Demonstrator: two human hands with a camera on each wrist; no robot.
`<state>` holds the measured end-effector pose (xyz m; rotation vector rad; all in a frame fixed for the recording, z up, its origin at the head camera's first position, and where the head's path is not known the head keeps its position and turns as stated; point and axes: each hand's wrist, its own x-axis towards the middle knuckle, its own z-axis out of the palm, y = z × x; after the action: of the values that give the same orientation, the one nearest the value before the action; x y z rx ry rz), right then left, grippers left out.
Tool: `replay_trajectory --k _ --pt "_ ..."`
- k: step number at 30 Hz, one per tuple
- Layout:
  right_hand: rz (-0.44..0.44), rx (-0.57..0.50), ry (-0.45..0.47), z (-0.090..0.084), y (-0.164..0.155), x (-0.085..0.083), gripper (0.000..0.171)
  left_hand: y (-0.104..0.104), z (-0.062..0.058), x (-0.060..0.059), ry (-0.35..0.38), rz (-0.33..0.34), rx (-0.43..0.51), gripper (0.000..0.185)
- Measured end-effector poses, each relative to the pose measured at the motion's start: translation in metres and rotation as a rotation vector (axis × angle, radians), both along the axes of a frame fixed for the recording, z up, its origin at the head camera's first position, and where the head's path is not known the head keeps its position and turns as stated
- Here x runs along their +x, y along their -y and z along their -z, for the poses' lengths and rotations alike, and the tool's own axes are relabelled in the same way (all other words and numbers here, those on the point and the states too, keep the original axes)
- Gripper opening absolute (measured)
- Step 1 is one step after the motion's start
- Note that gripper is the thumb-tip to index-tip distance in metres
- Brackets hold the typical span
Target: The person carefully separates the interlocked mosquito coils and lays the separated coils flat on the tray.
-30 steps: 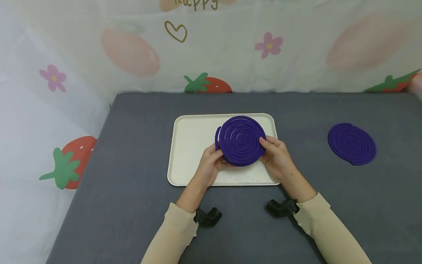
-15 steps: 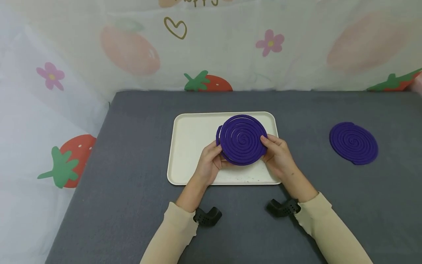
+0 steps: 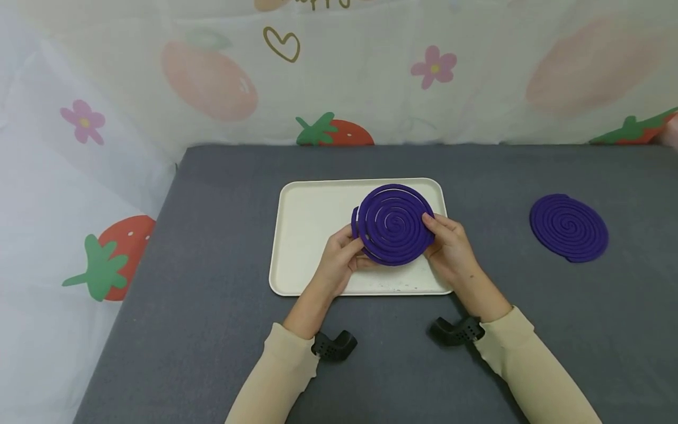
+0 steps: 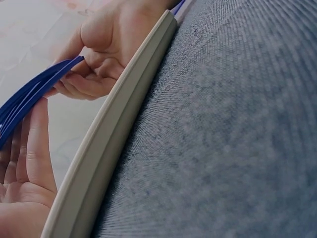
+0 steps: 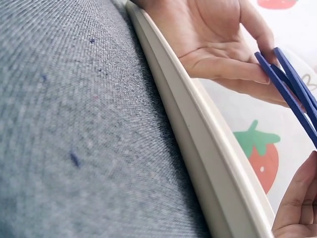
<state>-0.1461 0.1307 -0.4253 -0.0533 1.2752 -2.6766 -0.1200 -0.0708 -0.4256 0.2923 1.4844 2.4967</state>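
Note:
A flat purple spiral disc (image 3: 394, 227) is held up, tilted, over the right part of a cream tray (image 3: 307, 235). My left hand (image 3: 336, 256) pinches its left edge, with the thumb on top and fingers reaching underneath. On the right edge, my right hand (image 3: 447, 244) grips it with the thumb on the face; its other fingers are mostly hidden behind. Seen edge-on in the right wrist view, the disc (image 5: 292, 89) shows thin, separated bands between the two hands. The left wrist view also shows its bands (image 4: 37, 94) fanned apart.
A second purple spiral disc (image 3: 569, 228) lies on the grey cloth (image 3: 529, 353) to the right. Small dark specks dot the tray's front edge. A strawberry-printed curtain (image 3: 487, 88) hangs behind the table.
The held disc has shifted slightly right with both hands, and gaps between its coils at the left look a little wider. The other disc and the tray stay in place.

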Motion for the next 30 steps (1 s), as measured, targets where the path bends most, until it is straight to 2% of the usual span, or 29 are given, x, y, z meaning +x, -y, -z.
replay_trajectory --k 17,30 --pt "0.007 -0.005 0.018 -0.0011 -0.0002 0.0001 0.027 -0.0006 0.0001 -0.0005 0.031 -0.009 0.012 0.032" --pt "0.019 -0.007 0.035 -0.0005 0.0006 -0.0004 0.027 -0.0004 0.0019 -0.0008 0.042 -0.007 0.008 0.025"
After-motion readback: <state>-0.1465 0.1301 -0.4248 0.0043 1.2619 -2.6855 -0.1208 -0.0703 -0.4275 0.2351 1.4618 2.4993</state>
